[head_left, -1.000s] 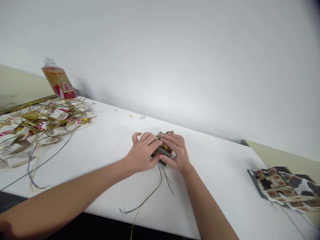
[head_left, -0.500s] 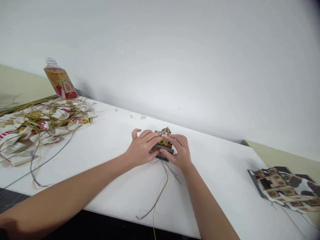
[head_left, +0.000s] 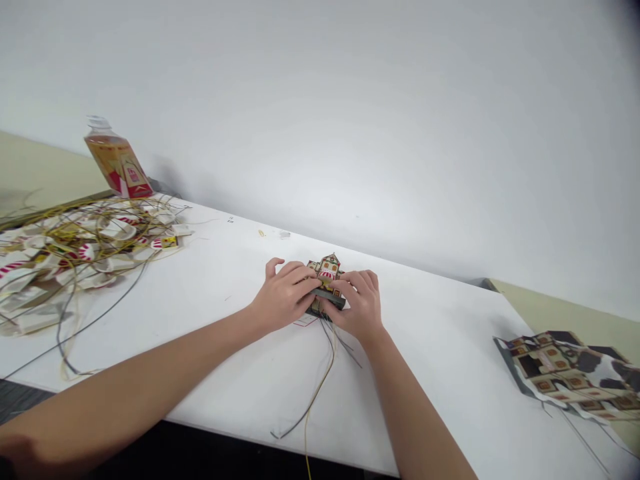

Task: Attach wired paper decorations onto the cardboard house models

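Note:
Between my hands is a small model house [head_left: 329,268] with a red-and-white striped awning and a dark base edge, tilted over the white table. My left hand [head_left: 285,297] grips its left side with thumb and fingertips. On the right side, my right hand [head_left: 359,303] holds it, fingertips near the awning and thumb under the dark edge. Thin dark and yellow wires [head_left: 320,393] trail from beneath the house toward the table's front edge. My fingers cover parts of the front.
A tangled heap of wired white and striped pieces [head_left: 90,250] covers the left of the white table [head_left: 220,393]. Behind it stands a bottle [head_left: 119,165] of orange-brown drink. More printed model house pieces [head_left: 570,373] lie at the right. A wall rises behind.
My fingertips have shifted apart a little on the front of the house, so more of the striped awning shows. The house has moved slightly to the left.

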{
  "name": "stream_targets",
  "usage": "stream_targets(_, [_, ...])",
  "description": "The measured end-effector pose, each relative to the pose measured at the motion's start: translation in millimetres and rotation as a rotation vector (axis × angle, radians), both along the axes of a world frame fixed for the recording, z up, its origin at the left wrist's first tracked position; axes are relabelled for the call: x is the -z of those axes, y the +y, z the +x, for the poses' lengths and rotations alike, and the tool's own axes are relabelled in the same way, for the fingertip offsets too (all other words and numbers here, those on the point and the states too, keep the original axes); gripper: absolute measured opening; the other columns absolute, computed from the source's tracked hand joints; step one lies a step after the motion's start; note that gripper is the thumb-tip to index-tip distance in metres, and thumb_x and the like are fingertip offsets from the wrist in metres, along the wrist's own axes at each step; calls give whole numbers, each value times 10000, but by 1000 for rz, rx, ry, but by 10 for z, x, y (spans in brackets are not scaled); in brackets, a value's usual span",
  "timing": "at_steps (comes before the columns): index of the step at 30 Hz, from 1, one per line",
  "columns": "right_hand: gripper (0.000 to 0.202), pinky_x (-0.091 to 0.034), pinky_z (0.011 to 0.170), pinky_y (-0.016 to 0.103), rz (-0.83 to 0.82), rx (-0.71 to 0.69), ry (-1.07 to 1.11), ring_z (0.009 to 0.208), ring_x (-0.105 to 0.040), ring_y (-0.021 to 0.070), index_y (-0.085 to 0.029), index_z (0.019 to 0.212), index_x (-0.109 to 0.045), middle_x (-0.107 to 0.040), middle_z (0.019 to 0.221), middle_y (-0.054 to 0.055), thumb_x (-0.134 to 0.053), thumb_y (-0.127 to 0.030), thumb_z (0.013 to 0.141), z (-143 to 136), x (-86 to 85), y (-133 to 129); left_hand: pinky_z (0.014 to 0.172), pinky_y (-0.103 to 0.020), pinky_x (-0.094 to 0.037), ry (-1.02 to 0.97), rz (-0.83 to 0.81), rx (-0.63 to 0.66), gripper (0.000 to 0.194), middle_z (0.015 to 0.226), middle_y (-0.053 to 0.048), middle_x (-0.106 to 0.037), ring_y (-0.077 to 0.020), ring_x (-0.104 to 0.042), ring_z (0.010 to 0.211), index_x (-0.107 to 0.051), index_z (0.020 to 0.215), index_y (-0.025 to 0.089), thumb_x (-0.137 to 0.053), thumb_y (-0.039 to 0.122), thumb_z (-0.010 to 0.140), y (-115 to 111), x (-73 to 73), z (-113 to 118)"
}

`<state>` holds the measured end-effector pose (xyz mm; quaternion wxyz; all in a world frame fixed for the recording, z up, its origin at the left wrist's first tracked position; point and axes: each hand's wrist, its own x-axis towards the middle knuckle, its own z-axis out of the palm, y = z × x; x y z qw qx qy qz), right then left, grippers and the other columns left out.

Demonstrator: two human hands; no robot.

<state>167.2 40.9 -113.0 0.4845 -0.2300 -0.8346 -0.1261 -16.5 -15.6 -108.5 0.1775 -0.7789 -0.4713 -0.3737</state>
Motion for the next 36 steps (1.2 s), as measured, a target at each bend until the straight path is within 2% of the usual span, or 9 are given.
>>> stream_targets(12, [166,-377,710,337,-35,-8,11,657,-514,137,-200,720,-549,-583,709,7,-689,-283,753,-3,1,-18,907,-429,-265,8,24,20,152,914,4,-692,-178,-622,924,-635,889,224,-531,116,865,2,-9,6])
stream_targets(24, [209,-381,674,300,-111,-114,-32,622,-490,121,-200,651,-523,-545,638,-10,-644,-263,809,8,-24,10,935,-413,-257,-30,14,44,152,918,28,-705,-159,-631,933,-624,876,226,-535,105,854,9,15,0])
stream_targets(36, [207,-378,681,282,-206,-151,-115,635,-513,105,-196,659,-511,-565,658,-20,-600,-231,843,7,-94,-20,915,-387,-291,-79,-86,100,151,971,11,-709,-169,-619,1001,-620,849,210,-515,102,860,12,-21,2])
